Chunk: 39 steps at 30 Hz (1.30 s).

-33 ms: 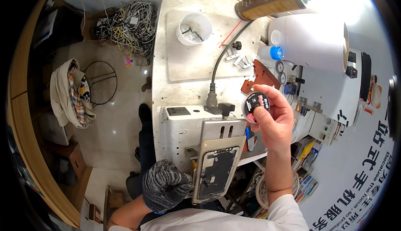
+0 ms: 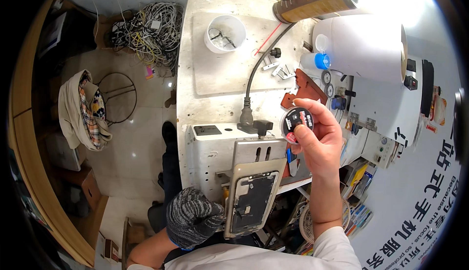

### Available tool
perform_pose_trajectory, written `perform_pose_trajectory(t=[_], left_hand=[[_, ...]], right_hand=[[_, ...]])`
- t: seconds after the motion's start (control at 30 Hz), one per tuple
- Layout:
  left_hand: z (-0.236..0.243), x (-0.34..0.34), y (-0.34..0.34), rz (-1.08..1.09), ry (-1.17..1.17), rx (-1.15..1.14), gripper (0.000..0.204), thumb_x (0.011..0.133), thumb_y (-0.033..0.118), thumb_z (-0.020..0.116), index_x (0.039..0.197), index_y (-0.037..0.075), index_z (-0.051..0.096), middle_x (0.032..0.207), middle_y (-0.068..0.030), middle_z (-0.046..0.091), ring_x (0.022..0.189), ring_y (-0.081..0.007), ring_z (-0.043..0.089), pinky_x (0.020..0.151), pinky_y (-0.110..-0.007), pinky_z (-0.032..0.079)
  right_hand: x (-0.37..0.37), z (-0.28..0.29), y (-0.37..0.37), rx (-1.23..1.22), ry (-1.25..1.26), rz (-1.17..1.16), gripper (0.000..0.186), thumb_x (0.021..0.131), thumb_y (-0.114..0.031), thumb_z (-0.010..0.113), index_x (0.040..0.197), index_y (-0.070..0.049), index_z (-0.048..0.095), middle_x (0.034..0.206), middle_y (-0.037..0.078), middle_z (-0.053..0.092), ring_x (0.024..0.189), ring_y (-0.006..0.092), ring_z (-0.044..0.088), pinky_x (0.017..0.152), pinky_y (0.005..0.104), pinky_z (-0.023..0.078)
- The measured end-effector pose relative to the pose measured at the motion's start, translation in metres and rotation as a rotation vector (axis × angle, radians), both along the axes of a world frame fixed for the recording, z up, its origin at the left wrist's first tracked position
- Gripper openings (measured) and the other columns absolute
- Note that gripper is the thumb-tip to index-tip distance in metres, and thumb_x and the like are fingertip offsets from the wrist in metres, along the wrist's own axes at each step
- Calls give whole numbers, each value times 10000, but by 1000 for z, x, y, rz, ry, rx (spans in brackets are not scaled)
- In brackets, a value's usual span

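My right hand (image 2: 317,143) pinches a round, flat black spool (image 2: 293,121) with a red patch between thumb and fingers, above the bench. My left hand (image 2: 193,216), in a grey knitted glove, is curled beside the left edge of a phone screen assembly (image 2: 254,196); what its fingers hold is hidden. The assembly lies tilted on a metal plate (image 2: 254,149) with two slots, mounted at the front of a white machine (image 2: 205,155). A thick black cable (image 2: 254,74) plugs into the machine's top. A brown-red mat (image 2: 308,86) lies behind my right hand.
On the bench (image 2: 187,74) are a white cup (image 2: 214,45), small metal parts (image 2: 278,72), a blue-capped bottle (image 2: 312,61), a brown spray can (image 2: 312,1) and a white cylindrical appliance (image 2: 356,50). Tangled cables (image 2: 146,30), a ring-framed stool (image 2: 117,121) and wooden shelving (image 2: 24,123) are at the left.
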State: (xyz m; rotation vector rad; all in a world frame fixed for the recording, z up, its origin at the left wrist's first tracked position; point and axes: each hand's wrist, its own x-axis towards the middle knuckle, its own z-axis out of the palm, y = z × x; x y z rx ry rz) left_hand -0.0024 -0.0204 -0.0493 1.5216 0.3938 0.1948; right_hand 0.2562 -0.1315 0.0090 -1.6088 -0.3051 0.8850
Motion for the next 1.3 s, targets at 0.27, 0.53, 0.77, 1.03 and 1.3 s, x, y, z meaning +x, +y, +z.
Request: perform_pose_trajectory(t=[0.27, 0.53, 0.77, 1.03, 1.3], left_hand=[[2, 4, 1, -61, -77, 154, 159, 673, 148, 731, 809, 99, 665, 677, -58, 611, 583, -251, 567, 562, -380, 407], [4, -2, -2, -116, -71, 308, 159, 653, 120, 702, 801, 98, 647, 651, -63, 599, 567, -263, 565, 549, -388, 396], [7, 0, 3, -163, -54, 322, 176, 621, 103, 704, 788, 113, 648, 653, -77, 589, 572, -265, 565, 519, -389, 394], [12, -4, 3, -148, -39, 400, 99, 706, 100, 667, 803, 86, 651, 717, -88, 614, 624, -258, 586, 563, -378, 435], [13, 3, 5, -136, -67, 362, 73, 762, 121, 633, 817, 73, 639, 738, -93, 614, 641, -252, 583, 595, -374, 450]], right_hand=[[3, 1, -9, -4, -7, -30, 389, 836, -19, 645, 1197, 42, 514, 935, 66, 617, 734, 68, 598, 557, 186, 519], [0, 0, -10, 30, 24, -22, 375, 840, -20, 646, 1189, 31, 521, 937, 60, 618, 726, 60, 595, 559, 184, 506], [2, -3, -19, 5, -40, -55, 379, 836, -29, 656, 1185, 30, 522, 931, 66, 618, 687, 69, 603, 565, 190, 515], [-3, -2, -17, -22, -39, -77, 382, 831, -31, 658, 1182, 31, 521, 939, 62, 612, 729, 66, 604, 566, 189, 525], [-4, 1, -19, 16, -25, -59, 385, 830, -27, 663, 1182, 31, 516, 958, 61, 605, 761, 71, 611, 588, 193, 538]])
